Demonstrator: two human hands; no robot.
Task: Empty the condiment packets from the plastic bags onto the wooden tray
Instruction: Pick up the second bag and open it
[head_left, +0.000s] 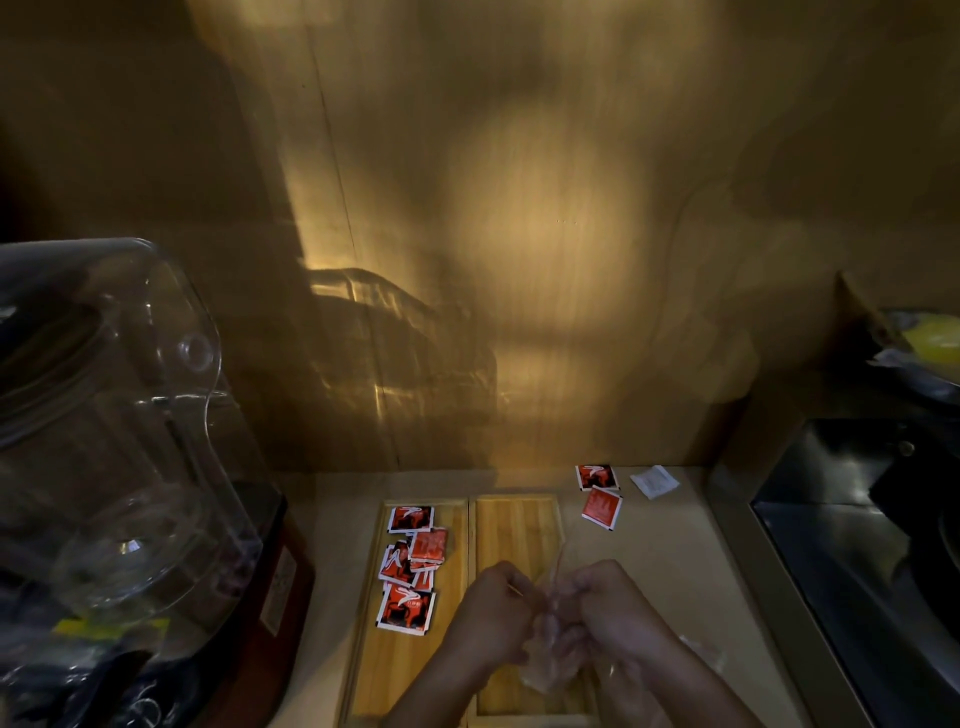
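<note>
Here both hands, left hand (493, 610) and right hand (608, 605), pinch a crumpled clear plastic bag (550, 660) over the right compartment of the wooden tray (519, 525). The red packets (410, 566) lie in its left compartment. Thin, limp and likely slippery, the bag seems best gripped at its mouth.

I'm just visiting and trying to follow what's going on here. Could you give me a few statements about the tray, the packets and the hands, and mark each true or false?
1. Red packets lie in the left compartment of the wooden tray. True.
2. Both hands hold a clear plastic bag. True: the left hand and right hand grip it over the right compartment.
3. No packets lie off the tray. False: two red packets and a white packet lie on the counter.
4. The right compartment is heaped with packets. False: none show there.
</note>
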